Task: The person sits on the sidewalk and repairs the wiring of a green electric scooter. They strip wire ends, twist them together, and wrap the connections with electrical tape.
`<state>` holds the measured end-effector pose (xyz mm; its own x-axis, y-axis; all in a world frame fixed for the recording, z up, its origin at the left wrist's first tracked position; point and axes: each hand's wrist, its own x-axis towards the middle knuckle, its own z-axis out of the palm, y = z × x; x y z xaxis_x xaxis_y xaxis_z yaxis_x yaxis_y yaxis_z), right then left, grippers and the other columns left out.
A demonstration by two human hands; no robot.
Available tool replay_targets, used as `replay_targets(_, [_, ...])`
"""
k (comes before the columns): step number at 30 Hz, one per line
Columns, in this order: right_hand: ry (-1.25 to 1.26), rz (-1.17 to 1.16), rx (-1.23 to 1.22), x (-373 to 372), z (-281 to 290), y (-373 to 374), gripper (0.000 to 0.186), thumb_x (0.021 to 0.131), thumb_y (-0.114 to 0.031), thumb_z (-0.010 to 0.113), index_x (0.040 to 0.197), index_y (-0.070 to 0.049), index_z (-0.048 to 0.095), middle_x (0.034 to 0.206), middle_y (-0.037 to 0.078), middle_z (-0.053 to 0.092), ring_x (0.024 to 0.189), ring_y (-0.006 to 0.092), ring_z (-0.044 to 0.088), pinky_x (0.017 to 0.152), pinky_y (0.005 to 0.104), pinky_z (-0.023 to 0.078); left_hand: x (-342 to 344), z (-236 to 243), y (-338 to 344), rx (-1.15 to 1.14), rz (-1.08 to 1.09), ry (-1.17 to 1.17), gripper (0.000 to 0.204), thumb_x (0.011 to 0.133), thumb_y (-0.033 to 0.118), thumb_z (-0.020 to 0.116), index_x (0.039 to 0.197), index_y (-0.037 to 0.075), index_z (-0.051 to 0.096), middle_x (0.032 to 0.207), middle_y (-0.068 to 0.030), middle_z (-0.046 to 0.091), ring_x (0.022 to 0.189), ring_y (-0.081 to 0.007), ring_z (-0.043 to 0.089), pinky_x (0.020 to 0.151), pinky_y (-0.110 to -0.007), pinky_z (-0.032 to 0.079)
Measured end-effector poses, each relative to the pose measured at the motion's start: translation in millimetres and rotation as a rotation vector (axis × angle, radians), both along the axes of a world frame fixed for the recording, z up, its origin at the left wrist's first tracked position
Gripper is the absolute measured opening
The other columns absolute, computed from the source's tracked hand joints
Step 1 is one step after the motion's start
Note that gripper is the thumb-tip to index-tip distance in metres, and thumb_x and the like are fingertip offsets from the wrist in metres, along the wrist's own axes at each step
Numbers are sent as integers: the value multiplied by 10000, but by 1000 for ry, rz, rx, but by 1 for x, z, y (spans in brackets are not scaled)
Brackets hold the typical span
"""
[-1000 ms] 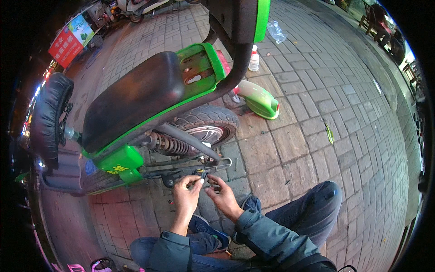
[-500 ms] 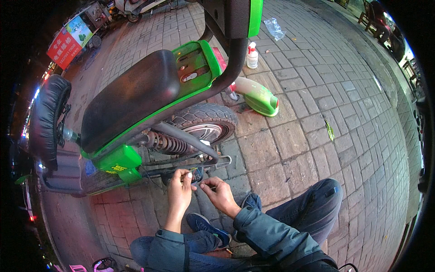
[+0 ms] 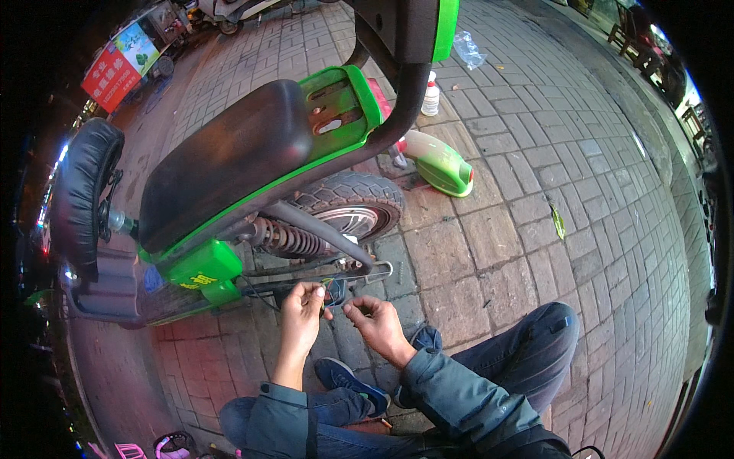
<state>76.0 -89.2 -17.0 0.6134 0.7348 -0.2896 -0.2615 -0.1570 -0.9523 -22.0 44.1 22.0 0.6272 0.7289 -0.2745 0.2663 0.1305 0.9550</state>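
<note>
Thin wires stand out from the fingertips of my left hand, which is closed in a pinch around them. Just to the right, my right hand is also pinched; whatever its fingertips hold is too small to make out. Both hands are beside the lower frame of a green and black electric scooter, close to its rear wheel. A dark cable runs from the scooter's green side panel toward my left hand. Above the hands are the coil spring and the black seat.
A detached green and white mudguard lies on the paving behind the wheel. Past it are a white bottle and a clear plastic bag. A green leaf lies to the right. A red sign stands at the far left.
My right hand has shifted slightly right, widening the small gap between the hands. My left hand stays almost in place, and the wires at its fingertips show more clearly.
</note>
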Motion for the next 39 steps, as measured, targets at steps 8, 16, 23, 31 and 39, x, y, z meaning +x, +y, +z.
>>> replay_targets(8, [435,-34,99,5,-15,20,194,1013,-179,660,1065,5,694,867,8,660,753,85,560,697,261,476,-1,14,-5,14,-98,68,194,1018,85,624,1200,23,598,1044,-53,709,827,-121,717,657,-220,481])
replay_targets(16, [399,-75,172,12,-15,17,166,1014,-162,665,1047,-2,692,863,9,665,748,78,564,705,241,469,-7,11,0,59,-87,128,202,1042,81,565,1218,-9,606,1036,-85,725,824,-114,697,680,-226,511])
replay_targets(23, [516,7,247,13,-18,23,157,1018,-182,665,1034,-32,711,889,2,704,755,66,581,706,243,480,-12,16,4,-38,-161,183,195,1030,103,586,1158,-30,648,1007,-63,729,828,-91,680,680,-229,491])
replay_targets(31, [581,21,231,12,-24,33,161,1023,-192,656,1037,-44,718,914,9,722,779,68,606,714,244,489,-14,7,6,-38,-155,167,203,1036,105,575,1169,-29,648,977,-43,723,813,-88,674,676,-236,491])
replay_targets(39, [567,159,337,14,-32,39,116,999,-176,680,1015,-72,729,918,4,724,785,78,622,717,235,495,-23,0,16,-202,-206,192,199,1044,157,580,1156,23,676,987,-10,736,792,-76,664,629,-214,448])
